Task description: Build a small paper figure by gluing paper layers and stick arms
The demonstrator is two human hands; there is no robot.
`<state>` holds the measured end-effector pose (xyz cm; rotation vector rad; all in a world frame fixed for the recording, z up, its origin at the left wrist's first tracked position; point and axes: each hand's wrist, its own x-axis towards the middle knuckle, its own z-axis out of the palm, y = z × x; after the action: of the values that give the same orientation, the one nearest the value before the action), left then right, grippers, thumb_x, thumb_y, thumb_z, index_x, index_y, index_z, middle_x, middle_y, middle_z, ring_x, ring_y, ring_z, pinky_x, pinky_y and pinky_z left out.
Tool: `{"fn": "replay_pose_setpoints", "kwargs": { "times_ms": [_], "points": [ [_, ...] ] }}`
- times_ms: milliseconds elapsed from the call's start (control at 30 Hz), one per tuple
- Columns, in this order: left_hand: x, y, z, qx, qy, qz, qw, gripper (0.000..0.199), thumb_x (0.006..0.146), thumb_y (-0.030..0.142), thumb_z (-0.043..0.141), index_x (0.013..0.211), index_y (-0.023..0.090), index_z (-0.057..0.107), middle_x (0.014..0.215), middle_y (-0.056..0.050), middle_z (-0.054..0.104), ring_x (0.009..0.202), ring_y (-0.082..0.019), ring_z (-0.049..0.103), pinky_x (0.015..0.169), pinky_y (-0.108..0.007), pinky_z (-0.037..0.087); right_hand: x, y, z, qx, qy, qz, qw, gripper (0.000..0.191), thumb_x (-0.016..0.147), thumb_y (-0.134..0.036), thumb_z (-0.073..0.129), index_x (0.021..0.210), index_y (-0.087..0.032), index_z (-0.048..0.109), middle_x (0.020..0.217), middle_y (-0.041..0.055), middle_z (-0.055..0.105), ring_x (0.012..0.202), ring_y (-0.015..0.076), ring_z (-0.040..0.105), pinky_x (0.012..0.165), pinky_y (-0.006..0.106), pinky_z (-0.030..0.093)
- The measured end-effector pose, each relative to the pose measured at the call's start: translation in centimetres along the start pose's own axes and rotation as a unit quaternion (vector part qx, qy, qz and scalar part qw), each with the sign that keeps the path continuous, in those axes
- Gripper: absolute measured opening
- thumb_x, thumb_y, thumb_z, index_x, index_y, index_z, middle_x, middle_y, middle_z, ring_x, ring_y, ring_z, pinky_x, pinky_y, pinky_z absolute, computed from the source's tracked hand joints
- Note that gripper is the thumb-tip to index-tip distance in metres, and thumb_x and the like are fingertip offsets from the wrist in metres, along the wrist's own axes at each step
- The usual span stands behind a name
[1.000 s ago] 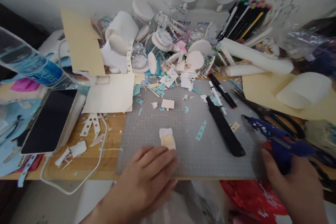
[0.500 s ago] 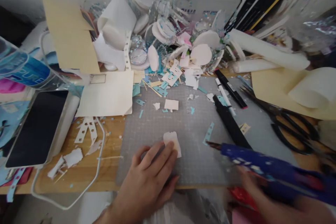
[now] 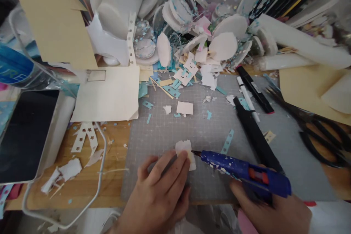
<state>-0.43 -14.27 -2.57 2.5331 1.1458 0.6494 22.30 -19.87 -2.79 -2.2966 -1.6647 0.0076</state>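
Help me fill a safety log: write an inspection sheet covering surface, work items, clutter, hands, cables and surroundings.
Surface: grey cutting mat on a wooden table.
Work items: blue glue gun, nozzle at the right edge of a small white piece; contact unclear.
Clutter: paper scraps, a long black tool, scissors, a phone.
Hands: left hand rests its fingers on the white piece; right hand grips the glue gun.
Cables: white cable loops past the table's front edge; glue gun cord, nothing seen.
Surroundings: round white pieces piled behind; bottle at left.

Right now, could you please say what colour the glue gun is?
The glue gun is mostly blue; head view.
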Motion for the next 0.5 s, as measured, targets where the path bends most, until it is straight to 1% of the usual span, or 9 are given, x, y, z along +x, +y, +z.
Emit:
{"fn": "replay_pose_setpoints", "kwargs": {
  "times_ms": [167,333,500],
  "points": [
    [0.05,-0.02,-0.02,-0.001,0.002,-0.001,1.0,0.033,0.093,0.024,0.057,0.124,0.012,0.064,0.131,-0.003,0.067,0.117,-0.024,0.05,0.095,-0.042,0.031,0.24,-0.36,-0.03,-0.005,-0.01,0.014,1.0,0.03,0.087,-0.048,0.048,0.093,-0.02,0.059,0.08,0.0072,0.072,0.072,0.0271,0.072,0.067,0.036,0.054],
    [0.04,-0.03,-0.09,0.004,-0.001,-0.001,1.0,0.033,0.094,0.022,0.054,0.123,0.012,0.064,0.131,-0.003,0.067,0.117,-0.025,0.051,0.094,-0.042,0.032,0.14,-0.38,-0.01,-0.005,-0.015,0.009,1.0,0.035,0.087,-0.049,0.047,0.095,-0.017,0.06,0.083,0.0102,0.073,0.074,0.0287,0.072,0.07,0.039,0.054],
    [0.13,0.05,-0.16,0.003,-0.003,-0.001,1.0,0.033,0.093,0.02,0.055,0.124,0.012,0.064,0.131,-0.004,0.067,0.116,-0.025,0.051,0.093,-0.042,0.032,0.19,-0.81,-0.37,0.005,-0.013,0.007,1.0,0.032,0.087,-0.046,0.047,0.093,-0.018,0.06,0.081,0.0098,0.072,0.072,0.0285,0.071,0.065,0.038,0.054]
  ]
}}
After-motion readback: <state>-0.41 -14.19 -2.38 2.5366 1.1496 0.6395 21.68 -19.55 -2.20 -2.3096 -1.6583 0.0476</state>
